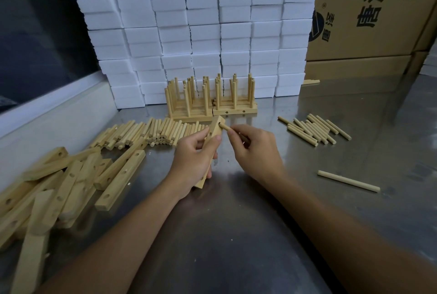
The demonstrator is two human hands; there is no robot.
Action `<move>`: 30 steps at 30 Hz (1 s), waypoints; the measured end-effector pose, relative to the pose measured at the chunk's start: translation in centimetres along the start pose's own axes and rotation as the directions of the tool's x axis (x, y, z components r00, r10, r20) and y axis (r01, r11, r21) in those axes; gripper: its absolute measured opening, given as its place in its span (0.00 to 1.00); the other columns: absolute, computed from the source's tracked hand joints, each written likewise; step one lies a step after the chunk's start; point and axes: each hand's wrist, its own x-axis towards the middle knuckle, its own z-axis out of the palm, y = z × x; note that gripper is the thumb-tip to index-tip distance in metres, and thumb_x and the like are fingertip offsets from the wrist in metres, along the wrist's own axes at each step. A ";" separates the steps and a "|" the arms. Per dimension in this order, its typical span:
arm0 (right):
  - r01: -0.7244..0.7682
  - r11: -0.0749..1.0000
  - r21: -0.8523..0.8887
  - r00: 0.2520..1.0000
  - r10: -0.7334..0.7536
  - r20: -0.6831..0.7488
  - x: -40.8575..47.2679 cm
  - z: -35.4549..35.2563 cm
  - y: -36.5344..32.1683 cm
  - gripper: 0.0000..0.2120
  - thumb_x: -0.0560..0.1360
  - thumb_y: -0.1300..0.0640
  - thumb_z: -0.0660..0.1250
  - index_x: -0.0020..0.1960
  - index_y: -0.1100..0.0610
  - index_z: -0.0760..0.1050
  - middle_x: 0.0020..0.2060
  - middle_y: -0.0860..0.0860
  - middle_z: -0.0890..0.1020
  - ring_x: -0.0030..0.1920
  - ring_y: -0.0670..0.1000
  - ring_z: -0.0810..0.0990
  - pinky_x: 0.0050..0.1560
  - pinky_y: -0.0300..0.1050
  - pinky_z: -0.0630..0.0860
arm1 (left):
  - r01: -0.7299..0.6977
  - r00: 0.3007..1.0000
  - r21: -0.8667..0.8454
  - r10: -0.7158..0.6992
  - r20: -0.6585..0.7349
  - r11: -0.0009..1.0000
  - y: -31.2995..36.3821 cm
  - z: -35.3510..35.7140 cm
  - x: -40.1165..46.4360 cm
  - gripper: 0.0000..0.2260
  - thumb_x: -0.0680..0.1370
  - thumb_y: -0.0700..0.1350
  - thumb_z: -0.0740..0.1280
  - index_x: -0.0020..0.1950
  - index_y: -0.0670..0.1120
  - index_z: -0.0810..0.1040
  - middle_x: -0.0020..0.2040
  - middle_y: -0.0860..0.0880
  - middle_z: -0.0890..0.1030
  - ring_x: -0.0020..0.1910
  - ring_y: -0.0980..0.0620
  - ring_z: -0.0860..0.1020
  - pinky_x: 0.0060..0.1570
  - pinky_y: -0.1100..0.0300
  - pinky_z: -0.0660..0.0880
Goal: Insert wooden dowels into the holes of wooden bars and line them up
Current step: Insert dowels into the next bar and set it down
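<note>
Left hand (192, 160) grips bar (214, 135), tilted toward 1 o'clock | right hand (254, 149) pinches dowel (225, 127) at bar's top hole | finished racks (210, 99) at 12 o'clock

Pale wooden bar (212, 144) at centre, tilted on end, holes facing right. Dowel (225, 127) tip at its top hole. Loose dowels (151, 134) at 10 o'clock, finished bars (210, 99) at 12.

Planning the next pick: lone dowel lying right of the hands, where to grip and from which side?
Grip the lone dowel at its middle, coming from above with fingers across its width. It lies flat on the metal table with bare surface all round, so both long sides are free.
</note>
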 end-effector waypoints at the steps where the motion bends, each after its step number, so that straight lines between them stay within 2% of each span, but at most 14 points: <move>1: 0.019 0.999 -0.048 1.000 -0.019 0.005 0.1 -0.1 0.0 0.10 0.81 0.56 0.65 0.51 0.59 0.84 0.32 0.50 0.80 0.32 0.49 0.74 0.34 0.45 0.73 | -0.005 1.000 0.003 0.005 -0.006 1.000 0.0 0.0 0.0 0.13 0.81 0.46 0.66 0.65 0.51 0.79 0.29 0.53 0.74 0.20 0.50 0.69 0.20 0.61 0.68; 4: 0.055 0.969 -0.239 0.998 -0.044 0.048 0.4 -0.6 -0.1 0.10 0.82 0.54 0.63 0.51 0.57 0.82 0.34 0.52 0.77 0.34 0.51 0.73 0.36 0.50 0.74 | -0.037 0.999 0.040 0.038 -0.023 0.999 -0.2 0.1 0.0 0.16 0.80 0.44 0.67 0.67 0.53 0.77 0.28 0.54 0.73 0.20 0.51 0.68 0.20 0.61 0.68; 6: 0.093 0.945 -0.315 0.995 -0.074 0.073 0.5 -1.0 -0.2 0.11 0.82 0.55 0.62 0.49 0.58 0.81 0.35 0.52 0.75 0.34 0.52 0.72 0.35 0.48 0.71 | -0.059 0.997 0.084 0.062 -0.038 0.995 -0.3 0.1 0.0 0.18 0.80 0.43 0.67 0.69 0.53 0.76 0.29 0.52 0.73 0.21 0.53 0.68 0.20 0.61 0.68; 11: 0.161 0.910 -0.381 0.986 -0.132 0.102 0.7 -1.3 -0.9 0.10 0.82 0.58 0.63 0.47 0.61 0.80 0.35 0.52 0.74 0.35 0.52 0.71 0.35 0.48 0.70 | -0.175 0.983 0.232 0.183 -0.014 0.957 -0.4 -0.2 0.0 0.17 0.80 0.42 0.67 0.69 0.52 0.77 0.28 0.50 0.74 0.23 0.59 0.69 0.24 0.65 0.69; 14: 0.167 0.900 -0.402 0.985 -0.135 0.108 0.6 -1.1 -1.2 0.09 0.81 0.59 0.64 0.47 0.61 0.80 0.35 0.50 0.72 0.34 0.50 0.69 0.34 0.45 0.66 | -0.216 0.973 0.296 0.230 -0.014 0.930 -0.4 -0.4 0.0 0.17 0.80 0.42 0.67 0.68 0.51 0.78 0.35 0.42 0.79 0.29 0.59 0.71 0.29 0.67 0.70; 16: 0.178 0.890 -0.421 0.984 -0.148 0.103 0.5 -1.2 -1.3 0.08 0.81 0.59 0.64 0.47 0.61 0.80 0.35 0.49 0.71 0.34 0.50 0.68 0.34 0.43 0.64 | -0.237 0.968 0.318 0.249 0.002 0.918 -0.4 -0.4 0.0 0.16 0.79 0.41 0.67 0.67 0.50 0.78 0.37 0.42 0.81 0.29 0.60 0.72 0.30 0.70 0.70; 18: 0.184 0.883 -0.432 0.983 -0.153 0.105 0.3 -1.2 -1.4 0.08 0.81 0.59 0.64 0.47 0.61 0.79 0.35 0.49 0.71 0.33 0.50 0.68 0.33 0.43 0.64 | -0.254 0.964 0.330 0.266 0.011 0.909 -0.4 -0.4 0.0 0.17 0.79 0.41 0.68 0.68 0.50 0.78 0.38 0.42 0.82 0.30 0.60 0.73 0.30 0.68 0.71; 20: 0.174 0.877 -0.449 0.984 -0.135 0.118 0.2 -1.1 -1.4 0.08 0.81 0.58 0.64 0.47 0.60 0.78 0.35 0.49 0.71 0.32 0.50 0.69 0.33 0.43 0.65 | -0.260 0.962 0.344 0.273 0.012 0.902 -0.5 -0.3 0.0 0.17 0.79 0.41 0.68 0.68 0.50 0.77 0.41 0.44 0.83 0.32 0.57 0.76 0.34 0.62 0.74; 25: 0.034 0.916 -0.400 0.994 0.009 0.106 0.3 -0.8 -1.1 0.10 0.80 0.57 0.62 0.42 0.58 0.76 0.32 0.50 0.74 0.31 0.53 0.72 0.33 0.47 0.70 | -0.305 0.947 0.398 0.319 0.033 0.865 -0.8 -0.4 0.1 0.18 0.79 0.43 0.68 0.68 0.47 0.77 0.43 0.44 0.84 0.38 0.49 0.79 0.40 0.53 0.76; 28: -0.150 0.965 -0.215 0.975 0.180 0.126 0.6 -0.5 -1.0 0.12 0.80 0.59 0.63 0.41 0.61 0.79 0.30 0.53 0.77 0.32 0.54 0.74 0.35 0.50 0.73 | -0.357 0.929 0.411 0.364 0.062 0.839 -0.9 -0.8 0.2 0.19 0.78 0.41 0.68 0.69 0.44 0.76 0.43 0.43 0.84 0.42 0.50 0.78 0.37 0.60 0.75; 30: -0.281 0.957 -0.074 0.944 0.289 0.161 0.9 -0.5 -1.0 0.13 0.80 0.58 0.64 0.41 0.62 0.81 0.29 0.54 0.77 0.29 0.50 0.72 0.33 0.48 0.72 | -0.377 0.921 0.443 0.381 0.083 0.814 -0.7 -1.0 0.1 0.21 0.78 0.40 0.69 0.71 0.42 0.74 0.42 0.45 0.83 0.41 0.52 0.77 0.36 0.62 0.72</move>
